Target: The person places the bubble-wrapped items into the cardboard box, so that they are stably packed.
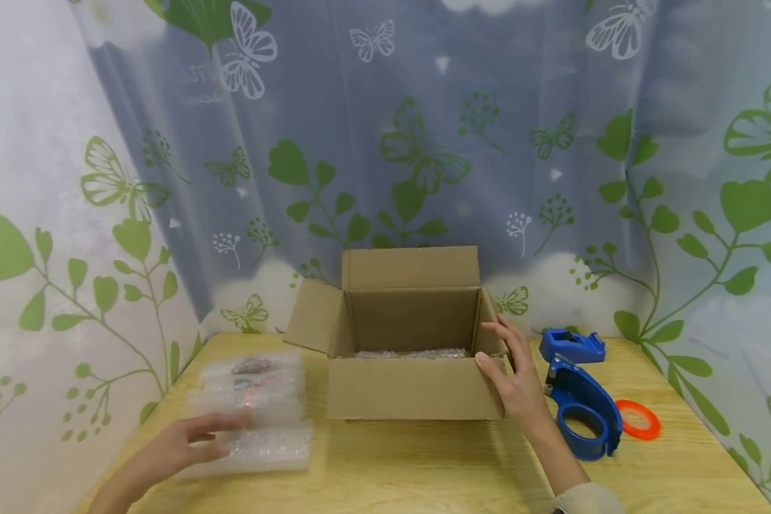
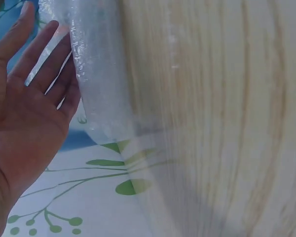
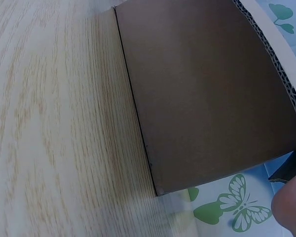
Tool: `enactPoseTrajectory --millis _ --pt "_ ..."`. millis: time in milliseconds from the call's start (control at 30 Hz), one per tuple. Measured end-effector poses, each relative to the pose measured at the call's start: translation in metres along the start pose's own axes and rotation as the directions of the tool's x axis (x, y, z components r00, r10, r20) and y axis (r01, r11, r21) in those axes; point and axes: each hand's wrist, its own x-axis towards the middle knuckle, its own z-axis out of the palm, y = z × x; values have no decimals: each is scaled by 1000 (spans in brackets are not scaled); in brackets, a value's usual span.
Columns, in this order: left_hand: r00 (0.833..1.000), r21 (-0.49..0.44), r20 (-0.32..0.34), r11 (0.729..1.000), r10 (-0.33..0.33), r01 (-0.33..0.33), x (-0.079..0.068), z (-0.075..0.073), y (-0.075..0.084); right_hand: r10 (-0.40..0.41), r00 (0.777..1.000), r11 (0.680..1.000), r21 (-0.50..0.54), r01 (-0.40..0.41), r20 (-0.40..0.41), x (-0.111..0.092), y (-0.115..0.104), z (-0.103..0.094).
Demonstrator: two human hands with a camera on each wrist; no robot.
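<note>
An open cardboard box (image 1: 415, 389) stands in the middle of the table, with clear bubble wrap (image 1: 435, 353) low inside. My right hand (image 1: 520, 382) holds the box at its front right corner, thumb at the front rim and fingers over the right side. In the right wrist view, the box's brown side (image 3: 207, 98) fills the middle, and only a fingertip shows at the lower right. My left hand (image 1: 183, 446), fingers extended, is at the bubble-wrapped packages (image 1: 263, 382) on the left. The left wrist view shows its fingertips right beside a bubble-wrap roll (image 2: 96, 74).
Right of the box are a blue tape dispenser (image 1: 572, 345), a blue handheld tape cutter (image 1: 585, 414) and an orange-red tape roll (image 1: 639, 420). A curtain (image 1: 334, 107) printed with butterflies and leaves hangs behind the wooden table (image 1: 385, 471). Box flaps (image 1: 315, 314) stick out at left and back.
</note>
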Motion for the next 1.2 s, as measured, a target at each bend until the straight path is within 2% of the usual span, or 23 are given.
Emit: enactPoseTrajectory --millis 167,267,433,533,600,667,733,833,867,933,1100,1133,1200 --pt "997 106 -18 991 80 -78 3 5 -6 -4 1000 1000 4 4 -7 0 -1 -1" --pt "994 161 -31 982 106 -100 4 7 -6 -9 1000 1000 11 9 -12 -1 -2 -1" --pt "998 182 -17 982 58 -54 5 13 -8 1 1000 1000 16 0 -5 -1 0 0" --pt "995 203 -19 975 95 -89 5 17 -9 11 1000 1000 19 -11 4 -1 1 0" --pt "982 257 -42 952 184 -168 6 19 -9 14 1000 1000 19 -14 4 -1 1 1" --pt "966 353 -69 912 250 -211 6 22 -9 16 1000 1000 11 -17 3 -1 1 0" --pt "960 433 -105 881 259 -190 6 26 -9 14 1000 1000 6 -14 -1 -1 1 0" --pt "967 517 -157 851 203 -94 3 30 -7 9 1000 1000 5 -9 0 -1 0 -1" --pt "969 524 -167 849 183 -70 2 31 -7 10 1000 1000 6 -10 0 -1 -1 -1" --pt "968 520 -166 850 190 -78 0 32 -6 13 1000 1000 4 -13 -1 -1 -2 0" --pt "968 412 -104 896 229 -167 -3 33 -6 22 1000 1000 6 -22 -4 -1 -1 -1" --pt "972 379 -91 910 217 -168 -3 33 -6 23 1000 1000 6 -23 -2 -1 0 -1" --pt "975 355 -78 920 207 -167 -3 33 -5 23 1000 1000 7 -23 0 -1 1 -1"
